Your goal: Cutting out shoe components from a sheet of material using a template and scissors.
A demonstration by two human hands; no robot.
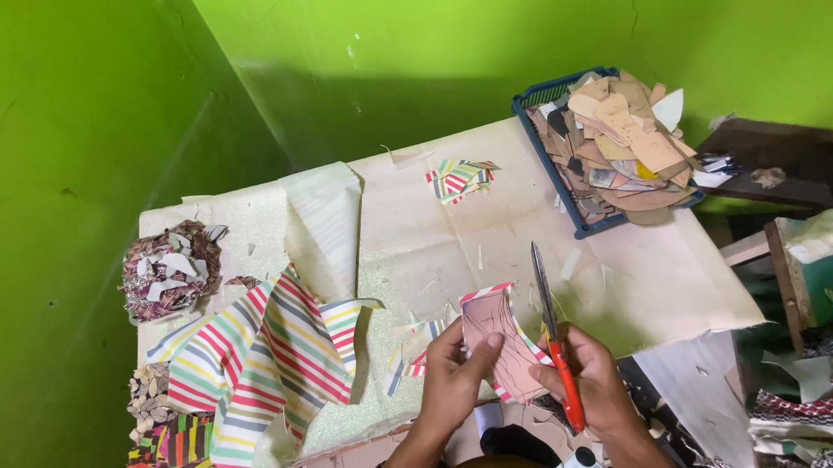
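Landmark: the table [417, 253], covered with a pale sheet, is standing in a green corner; all places below are given from it.
Left hand: the left hand [456, 377] is at the near edge of the table, and its grip is closing on a cut piece [498, 338] of pinkish material with a striped border, thumb on top. It seems to be keeping the piece flat and steady.
Right hand: the right hand [587, 381] is also at the near edge, just right of the piece. Its grip is wrapping the red handles of the scissors [552, 336]; the blades are pointing away, lying along the right side of the piece, probably to follow its outline.
Scraps: small striped trimmings [412, 351] are lying beside the left hand, near the same edge.
Striped sheet: a big striped fabric [272, 362] is hanging over the near left part of the table.
Left side: heaps of patterned pieces [170, 271] are sitting along the left edge.
Middle far: a small stack of striped cuts [459, 179] is resting toward the far edge.
Far right corner: a blue basket [537, 102] is holding brown sole-shaped templates [623, 145], within reach.
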